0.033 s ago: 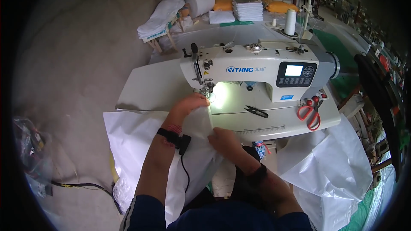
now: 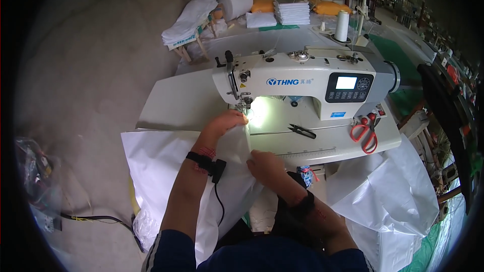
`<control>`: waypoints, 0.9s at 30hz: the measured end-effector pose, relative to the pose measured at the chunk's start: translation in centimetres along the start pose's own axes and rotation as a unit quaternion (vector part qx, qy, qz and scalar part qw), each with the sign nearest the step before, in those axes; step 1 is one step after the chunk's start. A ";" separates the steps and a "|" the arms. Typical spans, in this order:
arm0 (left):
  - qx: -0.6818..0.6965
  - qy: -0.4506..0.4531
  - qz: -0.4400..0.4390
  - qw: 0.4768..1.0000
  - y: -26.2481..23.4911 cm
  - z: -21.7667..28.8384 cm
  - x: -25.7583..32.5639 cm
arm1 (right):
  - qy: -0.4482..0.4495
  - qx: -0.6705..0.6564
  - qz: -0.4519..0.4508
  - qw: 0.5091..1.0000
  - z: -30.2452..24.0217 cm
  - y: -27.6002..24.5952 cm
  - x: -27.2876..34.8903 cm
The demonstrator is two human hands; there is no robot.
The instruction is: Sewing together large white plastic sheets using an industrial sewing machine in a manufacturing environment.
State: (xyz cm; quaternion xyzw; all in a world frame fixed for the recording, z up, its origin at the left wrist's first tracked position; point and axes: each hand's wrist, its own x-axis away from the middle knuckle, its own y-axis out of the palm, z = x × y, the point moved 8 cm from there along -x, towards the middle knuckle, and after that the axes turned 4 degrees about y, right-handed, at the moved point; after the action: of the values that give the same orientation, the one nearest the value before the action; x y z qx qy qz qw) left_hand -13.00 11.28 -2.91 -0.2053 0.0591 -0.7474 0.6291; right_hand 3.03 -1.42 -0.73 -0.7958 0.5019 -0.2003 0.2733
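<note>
A sheet of white plastic-like material (image 2: 156, 163) drapes over the near left edge of the sewing machine's table (image 2: 181, 103) and hangs down across my lap. My left hand (image 2: 228, 122) is closed on its edge, just in front of the needle and presser foot (image 2: 245, 105) of the white sewing machine (image 2: 282, 78). Nearer to me, at the table's front edge, my right hand (image 2: 265, 165) pinches the same material's right edge. The fingertips of both hands are partly hidden. A lamp lights the spot beside the needle.
Black thread snips (image 2: 302, 131) and red-handled scissors (image 2: 369, 136) lie on the table at the right. More white material (image 2: 385, 186) hangs at the right front. A thread cone (image 2: 342, 26) stands behind the machine. White stacks (image 2: 292, 11) and a large roll (image 2: 233, 1) sit farther back.
My right hand and both forearms have shifted very slightly to the right. Both hands keep hold of the white material; the machine and tools have not moved.
</note>
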 end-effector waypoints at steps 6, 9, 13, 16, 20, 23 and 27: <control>0.204 -0.017 -0.012 0.979 0.8 -1.4 -0.2 | 0.052 -0.367 0.113 0.922 4.0 -2.9 -8.3; 0.205 -0.011 -0.032 0.978 0.7 -1.4 -0.3 | 0.109 -0.496 -0.041 0.861 5.3 1.3 -12.0; 0.086 0.071 -0.039 0.993 0.3 -0.3 -0.3 | 0.148 -0.388 -0.081 0.906 6.2 3.7 -12.9; -0.040 0.137 0.004 0.990 -0.3 0.6 0.0 | 0.001 -0.096 0.082 0.992 3.5 1.3 -12.2; -0.144 0.117 0.045 0.982 -0.7 0.7 0.1 | -0.008 0.079 0.164 0.983 0.7 1.1 -10.6; -0.139 0.069 0.065 0.986 -1.0 0.2 -0.2 | -0.026 0.184 0.124 0.975 -1.2 1.8 -10.3; -0.151 0.134 0.071 0.977 -0.4 0.9 -0.6 | -0.021 0.256 0.117 0.959 -2.3 1.6 -9.3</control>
State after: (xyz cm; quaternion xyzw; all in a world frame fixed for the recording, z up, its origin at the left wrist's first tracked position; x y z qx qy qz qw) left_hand -12.93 12.13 -2.11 -0.1908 0.2692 -0.7043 0.6285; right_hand -3.26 5.94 -0.41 -0.6392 0.5176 -0.2722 0.4994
